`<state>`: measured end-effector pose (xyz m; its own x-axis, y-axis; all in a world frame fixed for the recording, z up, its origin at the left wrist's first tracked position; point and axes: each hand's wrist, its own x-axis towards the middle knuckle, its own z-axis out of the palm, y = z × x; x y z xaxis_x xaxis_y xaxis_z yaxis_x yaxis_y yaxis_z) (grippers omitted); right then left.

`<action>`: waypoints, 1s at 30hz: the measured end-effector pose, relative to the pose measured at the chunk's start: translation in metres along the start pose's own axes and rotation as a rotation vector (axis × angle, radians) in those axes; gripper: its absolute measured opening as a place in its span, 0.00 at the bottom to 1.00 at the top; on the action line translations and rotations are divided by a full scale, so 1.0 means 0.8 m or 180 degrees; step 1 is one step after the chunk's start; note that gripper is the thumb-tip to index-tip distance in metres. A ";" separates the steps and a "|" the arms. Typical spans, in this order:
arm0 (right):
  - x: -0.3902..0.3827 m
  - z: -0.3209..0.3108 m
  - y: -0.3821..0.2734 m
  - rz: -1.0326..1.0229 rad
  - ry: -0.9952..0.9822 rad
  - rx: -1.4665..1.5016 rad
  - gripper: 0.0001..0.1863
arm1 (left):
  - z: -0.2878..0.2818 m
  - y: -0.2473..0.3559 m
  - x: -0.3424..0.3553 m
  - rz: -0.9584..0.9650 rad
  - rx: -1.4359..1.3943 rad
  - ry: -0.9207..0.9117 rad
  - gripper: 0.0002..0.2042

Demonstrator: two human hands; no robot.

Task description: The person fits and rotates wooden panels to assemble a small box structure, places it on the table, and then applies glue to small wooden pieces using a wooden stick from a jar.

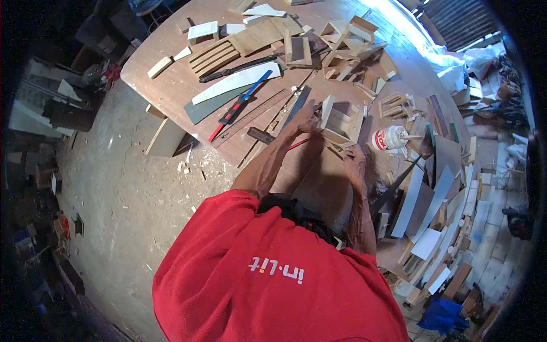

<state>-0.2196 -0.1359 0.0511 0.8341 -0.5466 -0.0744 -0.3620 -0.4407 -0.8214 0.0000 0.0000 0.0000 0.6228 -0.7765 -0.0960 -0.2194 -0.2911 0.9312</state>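
A small open wooden box (340,126) with pale sides stands on the brown worktable in front of me. My left hand (308,118) is closed at the box's left side, its fingers partly hidden. At the near right corner, my right hand (354,158) grips the box's lower edge with bent fingers. A short wood strip (335,151) shows beside those fingertips. Right of the box is a white tub (388,138) with a red label and a stick in it. A hammer (261,135) lies left of my left forearm.
Wooden trays and small boxes (345,43) crowd the table's far side. A blue, black and red straight tool (239,106) and a wooden ruler (253,117) lie at the left. Cut boards (407,202) are piled at the right. Wood scraps litter the concrete floor (131,188).
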 end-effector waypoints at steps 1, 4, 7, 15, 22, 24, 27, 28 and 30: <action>-0.003 0.000 -0.001 0.0058 0.0039 -0.0094 0.21 | -0.003 0.002 0.001 -0.0048 -0.0357 -0.0009 0.34; -0.005 0.002 -0.008 0.0109 0.0119 -0.0132 0.19 | -0.016 0.039 -0.002 -0.0346 -0.0963 -0.0008 0.33; -0.007 -0.004 -0.011 0.0068 0.0132 -0.0116 0.18 | -0.021 0.063 0.003 -0.0561 -0.0931 0.0063 0.38; -0.002 0.002 0.007 0.0135 0.0271 0.0020 0.16 | 0.001 0.063 0.025 -0.0583 -0.0212 0.0484 0.39; 0.000 0.007 0.022 0.0079 0.0407 -0.0588 0.15 | 0.007 0.067 0.010 -0.0321 -0.0671 0.0344 0.19; -0.001 0.012 0.031 0.0051 0.0517 -0.0497 0.15 | 0.005 0.061 0.012 -0.0250 -0.0793 0.0219 0.19; -0.008 0.026 0.033 -0.0075 0.1279 -0.0930 0.17 | -0.007 0.063 0.000 -0.0379 -0.0957 0.0020 0.18; -0.010 0.025 0.020 0.0042 0.1123 -0.0605 0.18 | -0.015 0.065 -0.008 -0.0472 -0.1132 -0.0183 0.18; -0.014 0.023 0.015 0.0200 0.1012 -0.0262 0.19 | -0.022 0.072 -0.020 -0.0534 -0.1189 -0.0409 0.17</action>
<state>-0.2254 -0.1221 0.0315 0.6422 -0.7636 0.0675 -0.4517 -0.4481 -0.7715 -0.0091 0.0054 0.0614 0.5228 -0.8058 -0.2781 0.1789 -0.2152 0.9600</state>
